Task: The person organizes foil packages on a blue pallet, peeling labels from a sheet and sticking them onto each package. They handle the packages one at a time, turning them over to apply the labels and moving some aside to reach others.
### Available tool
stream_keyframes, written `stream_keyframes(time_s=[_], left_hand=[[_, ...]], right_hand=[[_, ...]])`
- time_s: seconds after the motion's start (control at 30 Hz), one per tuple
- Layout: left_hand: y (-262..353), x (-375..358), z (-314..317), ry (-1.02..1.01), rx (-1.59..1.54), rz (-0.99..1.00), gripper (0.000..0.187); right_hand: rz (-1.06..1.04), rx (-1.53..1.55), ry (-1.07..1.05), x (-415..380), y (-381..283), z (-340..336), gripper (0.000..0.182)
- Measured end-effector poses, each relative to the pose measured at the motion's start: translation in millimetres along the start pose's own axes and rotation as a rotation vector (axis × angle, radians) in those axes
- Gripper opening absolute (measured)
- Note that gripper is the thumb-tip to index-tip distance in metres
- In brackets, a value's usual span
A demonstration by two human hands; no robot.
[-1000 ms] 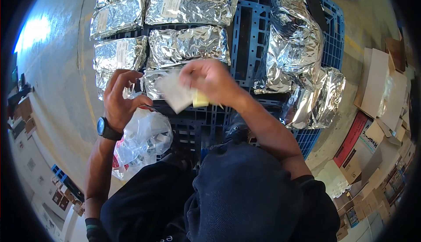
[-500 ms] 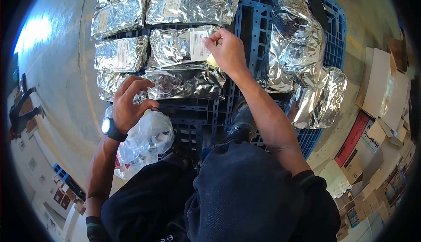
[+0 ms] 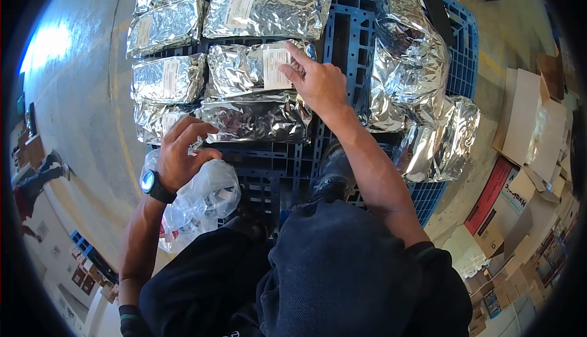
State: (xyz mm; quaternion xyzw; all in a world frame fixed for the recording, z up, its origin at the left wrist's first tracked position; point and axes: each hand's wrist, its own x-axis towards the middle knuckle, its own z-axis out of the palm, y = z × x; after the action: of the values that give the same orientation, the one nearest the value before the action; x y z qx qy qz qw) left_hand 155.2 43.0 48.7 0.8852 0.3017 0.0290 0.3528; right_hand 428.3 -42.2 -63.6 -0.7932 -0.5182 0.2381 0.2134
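Note:
My right hand point(image 3: 321, 86) is over the right end of a silver foil package point(image 3: 235, 71), its index finger and thumb apart at the edge of a white label point(image 3: 277, 69). Below lies a darker-looking foil package point(image 3: 257, 120) without a visible label. My left hand point(image 3: 183, 153), with a watch on the wrist, hovers at that package's lower left corner, fingers curved and apart from the thumb, holding nothing visible. A clear plastic bag point(image 3: 211, 196) lies just below my left hand.
More labelled foil packages point(image 3: 266, 16) lie in rows on a blue pallet point(image 3: 348, 31). Another foil stack point(image 3: 409, 68) is at the right, with a black object point(image 3: 439, 18) on it. Cardboard boxes point(image 3: 529, 117) stand far right. A person point(image 3: 40, 181) is at the far left.
My right hand has shifted slightly right and down, and its pinch at the label has opened. My left hand has barely moved. The person at the far left has changed position.

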Motion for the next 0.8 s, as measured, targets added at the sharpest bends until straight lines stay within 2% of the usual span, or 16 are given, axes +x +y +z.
stream_keyframes(time_s=[0.13, 0.2, 0.27, 0.33, 0.37, 0.43, 0.47, 0.57, 0.67, 0.73, 0.77, 0.8], left_hand=[[1, -1, 0, -0.029, -0.004, 0.012, 0.041], [0, -1, 1, -0.029, -0.003, 0.024, 0.042], [0, -1, 1, -0.029, 0.003, 0.032, 0.042], [2, 0, 0, -0.047, -0.022, 0.034, 0.038], [3, 0, 1, -0.049, -0.02, 0.034, 0.038], [4, -1, 3, -0.04, -0.029, -0.01, 0.024], [6, 1, 4, -0.041, -0.028, -0.011, 0.024], [5, 1, 5, 0.067, -0.017, 0.075, 0.019], [1, -4, 8, -0.001, -0.145, -0.031, 0.022], [6, -4, 12, -0.01, -0.423, -0.203, 0.019], [9, -3, 10, -0.011, -0.424, -0.201, 0.019], [13, -1, 5, -0.1, -0.391, -0.245, 0.015]], right_hand=[[-0.069, -0.06, -0.025, -5, 3, -4, 0.057], [-0.133, -0.126, -0.306, -12, -4, -13, 0.049], [-0.14, -0.118, -0.313, -21, -12, -16, 0.045], [-0.271, -0.166, -0.251, -27, -8, -8, 0.049], [-0.27, -0.164, -0.25, -28, -6, -7, 0.049], [-0.328, -0.131, -0.256, -29, -1, -9, 0.043], [-0.327, -0.129, -0.257, -28, 2, -12, 0.043], [-0.087, 0.304, -0.179, -28, 15, -19, 0.027], [-0.016, 0.413, -0.205, -29, 41, -19, 0.027], [-0.016, 0.433, -0.179, -33, 36, -28, 0.026], [0.02, 0.405, -0.167, -36, 31, -29, 0.024], [0.057, 0.375, -0.155, -38, 26, -28, 0.022]])
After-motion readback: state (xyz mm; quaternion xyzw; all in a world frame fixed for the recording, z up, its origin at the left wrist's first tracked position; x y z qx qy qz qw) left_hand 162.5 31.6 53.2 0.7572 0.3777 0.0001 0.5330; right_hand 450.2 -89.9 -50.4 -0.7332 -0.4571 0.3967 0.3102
